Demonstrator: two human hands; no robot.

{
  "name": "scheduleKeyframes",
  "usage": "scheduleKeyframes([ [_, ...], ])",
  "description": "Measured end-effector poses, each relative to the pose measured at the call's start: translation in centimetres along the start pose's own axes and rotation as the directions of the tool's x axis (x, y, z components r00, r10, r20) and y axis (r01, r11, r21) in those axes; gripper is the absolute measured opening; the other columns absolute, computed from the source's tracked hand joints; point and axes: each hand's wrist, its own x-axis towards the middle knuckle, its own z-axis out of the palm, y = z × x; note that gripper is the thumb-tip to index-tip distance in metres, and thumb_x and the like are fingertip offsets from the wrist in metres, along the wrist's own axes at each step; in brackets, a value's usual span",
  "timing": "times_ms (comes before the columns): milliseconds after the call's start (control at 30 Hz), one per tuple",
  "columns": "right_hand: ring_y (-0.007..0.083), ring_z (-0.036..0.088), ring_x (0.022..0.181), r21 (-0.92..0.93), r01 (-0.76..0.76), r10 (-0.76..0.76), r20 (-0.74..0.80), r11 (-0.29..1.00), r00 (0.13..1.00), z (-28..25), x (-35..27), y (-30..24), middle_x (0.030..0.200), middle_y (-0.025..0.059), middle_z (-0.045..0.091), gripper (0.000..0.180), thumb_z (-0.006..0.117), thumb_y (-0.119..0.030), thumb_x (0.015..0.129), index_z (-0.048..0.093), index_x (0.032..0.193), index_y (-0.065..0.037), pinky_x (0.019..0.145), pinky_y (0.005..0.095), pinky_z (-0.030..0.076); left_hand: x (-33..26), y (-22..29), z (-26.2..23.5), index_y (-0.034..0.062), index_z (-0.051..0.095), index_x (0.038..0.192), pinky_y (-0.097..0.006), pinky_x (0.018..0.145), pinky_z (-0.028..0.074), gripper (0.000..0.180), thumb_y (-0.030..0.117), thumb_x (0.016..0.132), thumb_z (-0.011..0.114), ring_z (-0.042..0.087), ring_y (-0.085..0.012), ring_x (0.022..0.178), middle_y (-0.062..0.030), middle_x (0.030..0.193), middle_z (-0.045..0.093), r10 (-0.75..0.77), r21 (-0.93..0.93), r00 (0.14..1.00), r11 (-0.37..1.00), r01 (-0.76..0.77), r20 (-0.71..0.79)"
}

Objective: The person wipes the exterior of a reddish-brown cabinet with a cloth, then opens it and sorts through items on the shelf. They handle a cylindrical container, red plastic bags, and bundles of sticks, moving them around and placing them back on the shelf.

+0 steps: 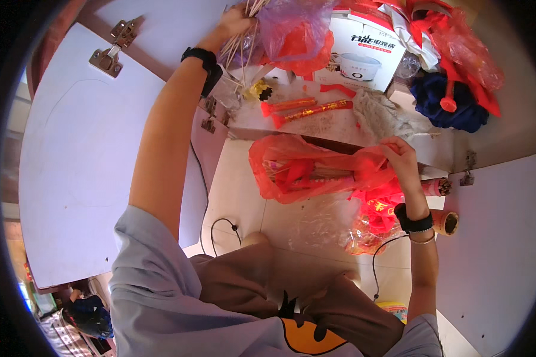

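My left hand (234, 24) reaches into the cabinet at the upper left, its fingers closed around a loose bunch of thin wooden sticks (235, 52). Beside it hangs a translucent purple plastic bag (292, 24). Lower and to the right, my right hand (402, 159) pinches the gathered end of a red plastic bag (372, 168). That bag lies stretched out before the cabinet's front edge, and thin sticks and pink-red packaging show through it. Just below my right hand is a bright red wrapped bundle (378, 208).
Two red-and-gold sticks (315, 113) and a grey cloth (381, 116) lie on the cabinet shelf. Behind stands a white appliance box (357, 59), with dark blue fabric (446, 101) to its right. Cabinet doors flank me: left door (95, 166), right door (500, 250).
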Motion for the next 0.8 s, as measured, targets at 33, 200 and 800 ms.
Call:
scheduleKeyframes([
  [33, 0.0062, 0.058, 0.07, 0.008, 0.003, -0.003, -0.003, 1.0, 1.0, 0.1, 0.0, 0.3, 0.08, 0.0022, 0.063, 0.013, 0.06, -0.003, 0.083, 0.061, 0.095, 0.001, 0.06, 0.0183, 0.045, -0.2, 0.1, 0.0, 0.006, 0.05, 0.122, -0.035, 0.075, 0.049, 0.053, 0.026, 0.073, 0.059, 0.063, -0.0253, 0.08, -0.0165, 0.092, 0.065, 0.037, -0.009, 0.998, 0.999, -0.037, -0.048],
  [200, 0.0055, 0.057, 0.075, 0.01, -0.028, 0.028, -0.009, 1.0, 1.0, 0.4, 0.4, 0.8, 0.082, 0.0016, 0.063, 0.013, 0.06, -0.002, 0.083, 0.062, 0.095, 0.001, 0.065, 0.0176, 0.044, -2.1, 3.8, -1.1, -0.0024, 0.057, 0.1, -0.039, 0.068, 0.048, 0.037, 0.018, 0.07, 0.056, 0.061, -0.031, 0.077, -0.0192, 0.086, 0.064, -0.075, -0.045, 0.996, 0.996, 0.077, 0.055],
  [800, 0.0057, 0.057, 0.071, -0.015, 0.001, -0.001, -0.021, 1.0, 1.0, 1.2, 0.7, 0.5, 0.08, 0.0031, 0.065, 0.013, 0.059, -0.003, 0.083, 0.061, 0.096, 0.001, 0.059, 0.018, 0.046, -1.1, 2.8, 1.0, 0.004, 0.055, 0.107, -0.045, 0.077, 0.047, 0.035, 0.021, 0.076, 0.054, 0.06, -0.0381, 0.088, -0.0218, 0.092, 0.063, -0.074, 0.218, 0.996, 0.973, 0.081, -0.04],
])
